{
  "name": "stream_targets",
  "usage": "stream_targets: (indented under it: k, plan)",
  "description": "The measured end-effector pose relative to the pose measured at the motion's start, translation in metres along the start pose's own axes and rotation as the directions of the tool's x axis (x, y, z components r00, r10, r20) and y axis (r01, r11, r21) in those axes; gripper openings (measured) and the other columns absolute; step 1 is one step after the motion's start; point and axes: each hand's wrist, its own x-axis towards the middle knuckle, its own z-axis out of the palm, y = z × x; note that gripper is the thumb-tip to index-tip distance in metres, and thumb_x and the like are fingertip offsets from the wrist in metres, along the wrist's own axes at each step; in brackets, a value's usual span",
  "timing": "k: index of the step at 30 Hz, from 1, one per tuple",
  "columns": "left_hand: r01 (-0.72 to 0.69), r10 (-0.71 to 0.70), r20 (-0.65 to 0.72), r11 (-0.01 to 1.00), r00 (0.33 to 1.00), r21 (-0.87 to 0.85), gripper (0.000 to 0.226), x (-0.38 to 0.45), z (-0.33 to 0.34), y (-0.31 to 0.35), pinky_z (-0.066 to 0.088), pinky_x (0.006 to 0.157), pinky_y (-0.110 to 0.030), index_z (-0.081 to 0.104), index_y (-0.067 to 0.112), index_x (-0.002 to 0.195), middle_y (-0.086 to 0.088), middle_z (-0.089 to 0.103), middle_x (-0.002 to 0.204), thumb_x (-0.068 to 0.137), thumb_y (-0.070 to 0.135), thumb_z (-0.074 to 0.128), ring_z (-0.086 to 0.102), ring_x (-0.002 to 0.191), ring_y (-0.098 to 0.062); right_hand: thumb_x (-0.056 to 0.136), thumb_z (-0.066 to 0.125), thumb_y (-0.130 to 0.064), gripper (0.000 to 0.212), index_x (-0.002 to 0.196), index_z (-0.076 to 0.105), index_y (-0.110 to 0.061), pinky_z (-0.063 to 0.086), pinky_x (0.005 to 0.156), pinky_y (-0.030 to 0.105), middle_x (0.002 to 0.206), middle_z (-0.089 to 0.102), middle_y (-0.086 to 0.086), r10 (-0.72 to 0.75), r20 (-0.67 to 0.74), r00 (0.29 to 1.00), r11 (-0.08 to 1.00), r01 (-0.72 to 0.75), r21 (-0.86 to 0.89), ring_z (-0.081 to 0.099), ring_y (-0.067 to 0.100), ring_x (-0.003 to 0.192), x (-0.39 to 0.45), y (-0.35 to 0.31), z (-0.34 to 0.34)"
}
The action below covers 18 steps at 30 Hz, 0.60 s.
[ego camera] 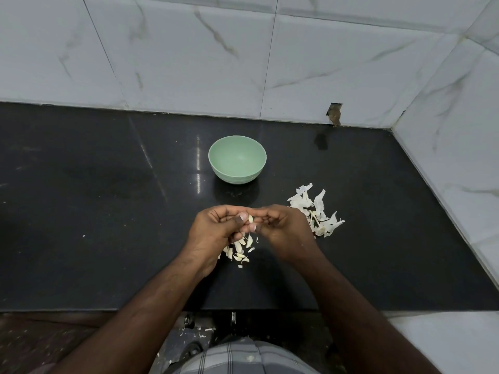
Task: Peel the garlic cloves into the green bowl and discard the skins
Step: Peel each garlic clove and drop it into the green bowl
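Fingers (244, 215) of both hands were curled around a single clove (250, 218), which was pinched between the thumbs and fingertips above the counter (108, 211). The left hand (216, 228) and the right hand (280, 225) were held close together, their fingertips touching over the clove. Just below them, a small heap of cloves (239, 249) was seen on the dark counter, partly hidden by the left hand. A pile of skins (316, 211) was spread just to the right of the right hand. Beyond the hands, the bowl (237, 159) was set upright on the counter, apart from both heaps, and nothing was seen inside it. A marble-patterned tiled wall (243, 49) was seen behind, with a chipped hole (334, 114) at its base.
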Motion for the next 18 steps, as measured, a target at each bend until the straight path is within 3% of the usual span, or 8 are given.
stream_targets:
  k: [4, 9, 13, 15, 18]
  plan:
    - [0.014, -0.015, -0.034, 1.000, 0.999, -0.021, 0.012, 0.0014, 0.0003, 0.0015, 0.050, 0.056, -0.016, 0.073, -0.001, 0.101, -0.020, 0.074, 0.084, 0.091, 0.002, 0.067, 0.063, 0.061, -0.011, 0.077, 0.079, 0.004, 0.029, 0.080, 0.077, -0.025, 0.058, 0.083, 0.046, 0.084, 0.076, 0.003, 0.039, -0.049, 0.998, 0.993, -0.033, 0.114, 0.072, 0.018, 0.082, -0.0008, 0.0011, 0.0024]
    - [0.002, -0.003, -0.053, 1.000, 0.999, -0.029, 0.012, 0.0031, -0.0003, 0.0004, 0.051, 0.057, -0.018, 0.073, -0.001, 0.101, -0.018, 0.070, 0.077, 0.090, 0.001, 0.068, 0.061, 0.060, -0.012, 0.082, 0.074, 0.006, 0.018, 0.081, 0.073, -0.012, 0.050, 0.062, 0.018, 0.067, 0.072, -0.005, 0.051, -0.020, 0.999, 0.981, -0.046, 0.188, 0.064, 0.003, 0.061, -0.0008, -0.0062, -0.0015]
    - [-0.005, 0.004, -0.046, 1.000, 0.999, -0.022, 0.015, 0.0038, -0.0017, -0.0001, 0.052, 0.059, -0.018, 0.072, -0.002, 0.103, -0.014, 0.072, 0.077, 0.088, 0.002, 0.071, 0.065, 0.065, -0.013, 0.084, 0.072, 0.006, 0.015, 0.086, 0.071, -0.009, 0.051, 0.057, 0.017, 0.069, 0.071, -0.003, 0.121, -0.039, 0.992, 0.956, -0.106, 0.273, 0.062, 0.004, 0.058, 0.0002, -0.0070, -0.0021]
    - [-0.017, 0.017, -0.039, 1.000, 0.999, 0.018, 0.015, 0.0043, -0.0021, -0.0005, 0.052, 0.059, -0.018, 0.073, -0.002, 0.101, -0.015, 0.071, 0.077, 0.086, 0.001, 0.072, 0.064, 0.065, -0.013, 0.082, 0.076, 0.002, 0.018, 0.092, 0.072, -0.012, 0.053, 0.062, 0.019, 0.075, 0.073, -0.003, 0.127, -0.040, 0.991, 0.962, -0.114, 0.248, 0.065, 0.004, 0.064, 0.0012, -0.0057, -0.0006]
    - [-0.038, 0.041, -0.031, 0.996, 0.999, 0.086, 0.014, 0.0045, -0.0015, -0.0015, 0.051, 0.059, -0.018, 0.073, -0.003, 0.098, -0.016, 0.069, 0.074, 0.085, 0.000, 0.074, 0.061, 0.059, -0.010, 0.080, 0.080, -0.006, 0.018, 0.084, 0.074, -0.022, 0.051, 0.065, 0.019, 0.071, 0.074, -0.004, 0.129, -0.033, 0.991, 0.976, -0.121, 0.183, 0.067, 0.003, 0.065, 0.0026, -0.0053, 0.0011]
